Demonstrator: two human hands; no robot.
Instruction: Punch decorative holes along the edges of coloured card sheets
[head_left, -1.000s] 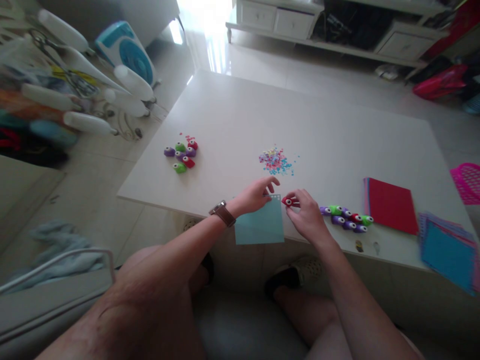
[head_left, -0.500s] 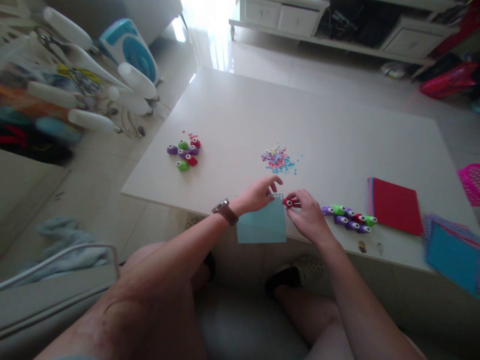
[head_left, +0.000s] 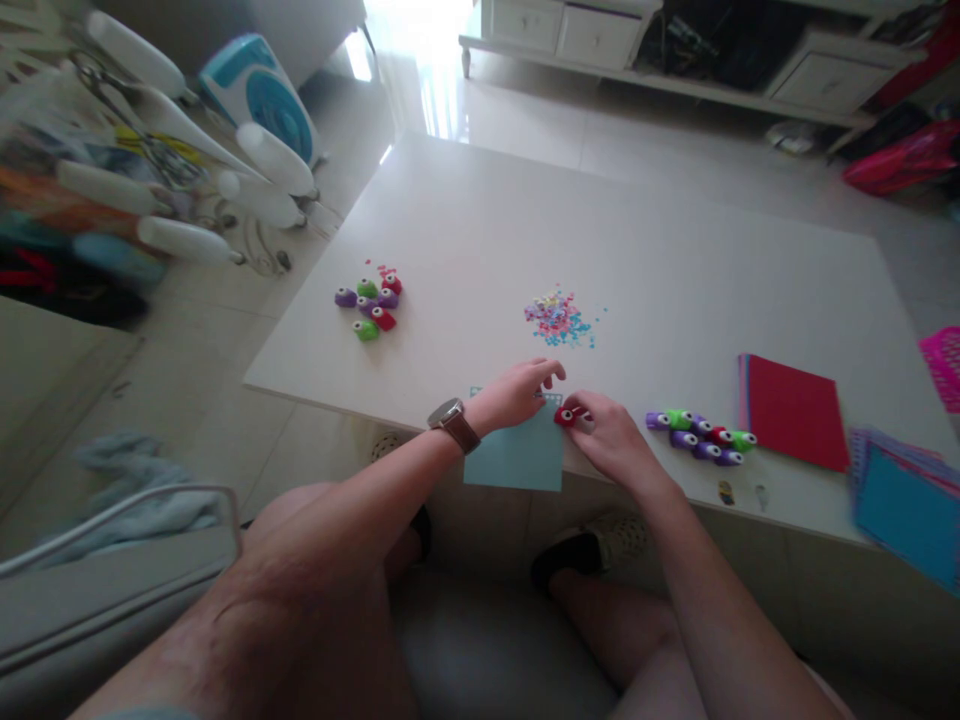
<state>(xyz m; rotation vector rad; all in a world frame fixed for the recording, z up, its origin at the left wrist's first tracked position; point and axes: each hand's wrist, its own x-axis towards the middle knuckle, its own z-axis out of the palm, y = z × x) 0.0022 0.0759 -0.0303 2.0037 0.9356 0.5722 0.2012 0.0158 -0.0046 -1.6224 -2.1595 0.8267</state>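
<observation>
A light blue sheet of paper (head_left: 514, 462) lies at the table's near edge and sticks out past it. Small punched holes run along its far edge. My right hand (head_left: 607, 435) grips a small red craft punch (head_left: 567, 416) at the sheet's right edge, near the far corner. Over the sheet's far edge is my left hand (head_left: 517, 390), a watch on its wrist. Its fingers are curved and apart, with nothing seen in them; whether its underside presses the paper is hidden.
Purple, green and red punches (head_left: 705, 437) stand to the right, more punches (head_left: 367, 308) to the left. Paper confetti (head_left: 559, 318) is heaped beyond my hands. A red paper stack (head_left: 795, 412), blue sheets (head_left: 907, 515) and two small metal pieces (head_left: 726, 492) lie at the right.
My right hand has brought the red punch left and slightly nearer to me, onto the sheet's right edge. The sheet has shifted a little left. My left hand has barely moved.
</observation>
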